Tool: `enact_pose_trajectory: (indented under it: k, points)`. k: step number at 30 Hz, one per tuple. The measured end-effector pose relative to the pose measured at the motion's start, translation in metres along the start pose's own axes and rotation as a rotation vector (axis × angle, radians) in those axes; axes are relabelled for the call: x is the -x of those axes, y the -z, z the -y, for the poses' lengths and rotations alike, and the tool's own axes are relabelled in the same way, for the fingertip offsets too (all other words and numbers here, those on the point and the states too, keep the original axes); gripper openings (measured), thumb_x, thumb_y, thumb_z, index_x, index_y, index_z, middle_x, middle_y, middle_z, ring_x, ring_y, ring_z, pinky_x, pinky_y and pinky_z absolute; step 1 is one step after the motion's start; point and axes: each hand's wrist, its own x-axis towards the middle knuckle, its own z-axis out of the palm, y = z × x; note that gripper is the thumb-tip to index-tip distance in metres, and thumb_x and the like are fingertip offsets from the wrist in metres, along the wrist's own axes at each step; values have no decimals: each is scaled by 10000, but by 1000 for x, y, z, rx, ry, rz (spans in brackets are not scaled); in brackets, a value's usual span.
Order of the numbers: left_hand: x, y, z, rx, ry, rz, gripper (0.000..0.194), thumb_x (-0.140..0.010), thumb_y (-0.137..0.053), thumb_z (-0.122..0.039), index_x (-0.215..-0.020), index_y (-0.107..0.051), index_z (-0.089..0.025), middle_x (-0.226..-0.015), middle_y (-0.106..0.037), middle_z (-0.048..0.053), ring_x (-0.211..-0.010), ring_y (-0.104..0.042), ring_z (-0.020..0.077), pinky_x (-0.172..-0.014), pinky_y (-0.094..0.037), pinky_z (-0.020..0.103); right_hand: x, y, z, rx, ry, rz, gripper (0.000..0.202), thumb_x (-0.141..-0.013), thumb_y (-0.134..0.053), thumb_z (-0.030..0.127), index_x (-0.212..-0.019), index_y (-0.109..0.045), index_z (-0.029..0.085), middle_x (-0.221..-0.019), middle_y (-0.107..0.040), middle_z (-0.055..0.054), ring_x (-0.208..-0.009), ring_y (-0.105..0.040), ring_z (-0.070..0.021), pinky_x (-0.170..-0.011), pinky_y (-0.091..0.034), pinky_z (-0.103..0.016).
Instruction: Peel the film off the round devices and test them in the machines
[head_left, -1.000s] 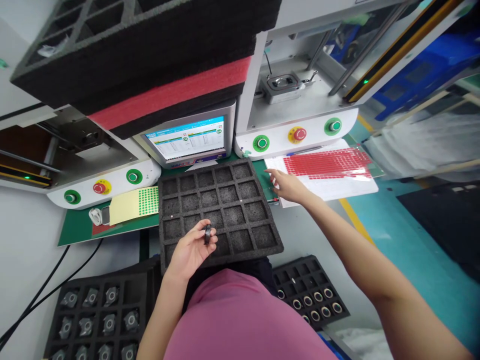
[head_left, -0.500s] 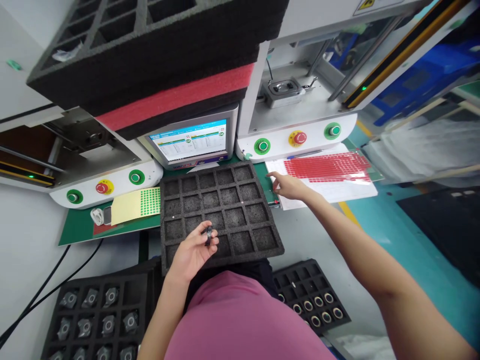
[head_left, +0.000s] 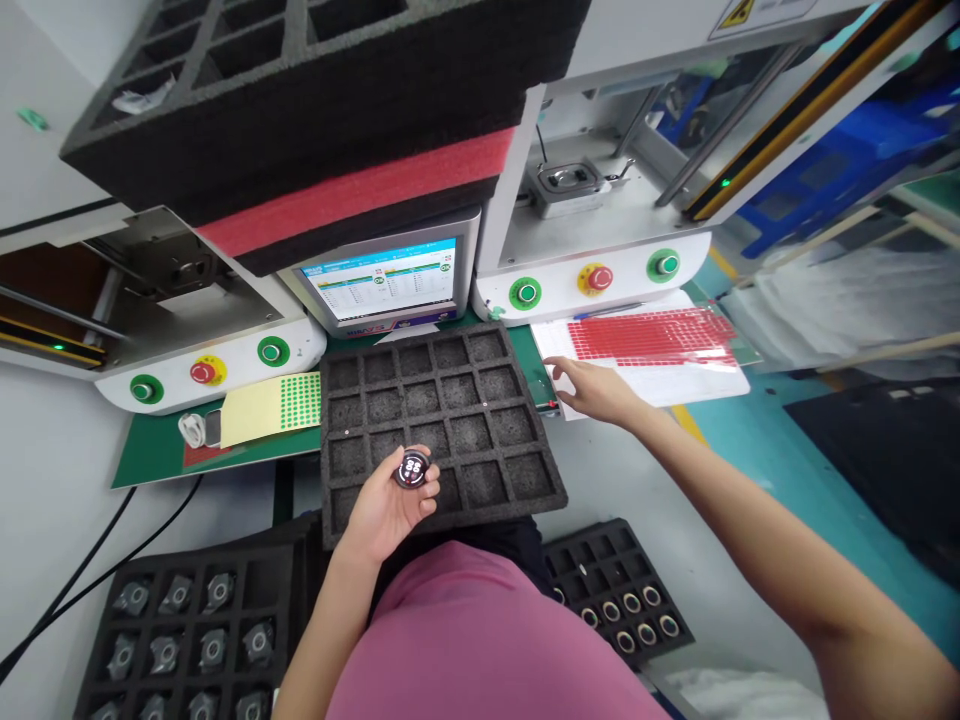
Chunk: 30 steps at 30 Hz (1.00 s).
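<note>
My left hand [head_left: 391, 505] pinches a round black watch body [head_left: 412, 468] by its rim. Its face is turned up toward me, lit with white digits. Beneath it lies a black foam tray [head_left: 471, 432] with square pockets, its near edge by my body. My right hand [head_left: 589, 388] hovers at the left edge of a white sheet [head_left: 652, 378], past the tray's right side. Its index finger and thumb are apart with nothing visible between them; the other fingers curl partly out of sight. Red stickers [head_left: 652, 335] on a clear backing lie on that sheet.
A monitor [head_left: 382, 280] stands behind the tray, between two press machines with green and red buttons. Stacked foam trays [head_left: 337, 130] overhang it. Below left, a tray [head_left: 259, 585] holds wrapped parts; below right, another [head_left: 622, 570] holds rings. Green dot stickers [head_left: 300, 402] lie left.
My left hand has turned the watch body from edge-on to face-up, showing its lit display. My right hand has shifted slightly right and toward me, with its index finger and thumb still apart.
</note>
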Motion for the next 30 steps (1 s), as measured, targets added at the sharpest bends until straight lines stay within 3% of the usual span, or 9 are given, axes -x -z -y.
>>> enact_pose_trajectory:
  k: [3, 6, 10, 15, 20, 24, 27, 30]
  points:
    - [0, 0, 0, -3, 13, -14, 179, -936, -563, -290, -892, -619, -125, -702, -545, 28, -537, -523, 91, -464, -418, 167, 6, -1, 3, 89, 68, -27, 293, -882, -537, 196, -1158, -632, 174, -1286, -623, -150, -886, -665, -249, -623, -458, -306]
    - [-1, -1, 1, -8, 23, -23, 200, -945, -548, -294, -886, -626, -119, -700, -543, 31, -532, -525, 92, -465, -421, 169, 8, 0, 4, 165, 134, -43, 204, -897, -538, 178, -1043, -680, 169, -1322, -584, -174, -947, -637, -268, -677, -478, -332]
    - [-3, -2, 2, -7, 24, -34, 213, -950, -532, -287, -880, -632, -113, -701, -548, 39, -531, -531, 99, -469, -433, 178, 4, 1, 6, 261, 187, -26, 99, -903, -573, 148, -897, -671, 137, -1257, -608, -147, -1019, -609, -252, -746, -503, -336]
    - [-4, -3, 2, -11, 23, -43, 225, -957, -511, -282, -878, -633, -110, -701, -556, 45, -532, -539, 102, -470, -434, 178, -3, -2, 16, 359, 236, 25, 112, -935, -644, 231, -919, -643, 120, -1086, -647, -74, -991, -618, -191, -824, -537, -345]
    - [-2, -2, 0, -19, 12, -33, 192, -923, -556, -276, -870, -639, -111, -685, -569, 37, -522, -535, 94, -473, -429, 173, -10, 5, 21, 398, 289, 23, 81, -937, -635, 179, -877, -647, 125, -1008, -666, -47, -935, -634, -169, -798, -545, -325]
    - [-2, 3, 1, -33, -14, -17, 190, -859, -622, -296, -863, -659, -109, -661, -613, 53, -521, -555, 116, -465, -429, 191, -6, 26, 17, 413, 307, -81, 202, -882, -567, 30, -724, -637, 134, -1005, -690, -114, -851, -620, -207, -652, -476, -301]
    - [-3, 4, 3, -43, -64, -7, 212, -847, -623, -297, -868, -681, -94, -670, -675, 98, -498, -537, 111, -435, -391, 181, 10, 49, 25, 412, 322, -222, 233, -922, -514, 88, -751, -658, 155, -1125, -684, -148, -848, -608, -234, -644, -444, -334]
    - [-2, -1, 4, -62, -73, 7, 284, -893, -591, -277, -1003, -702, -40, -837, -752, 196, -517, -563, 104, -449, -408, 178, 31, 74, 54, 398, 356, -402, 225, -964, -512, 178, -784, -648, 182, -1150, -683, -117, -819, -592, -213, -668, -439, -336]
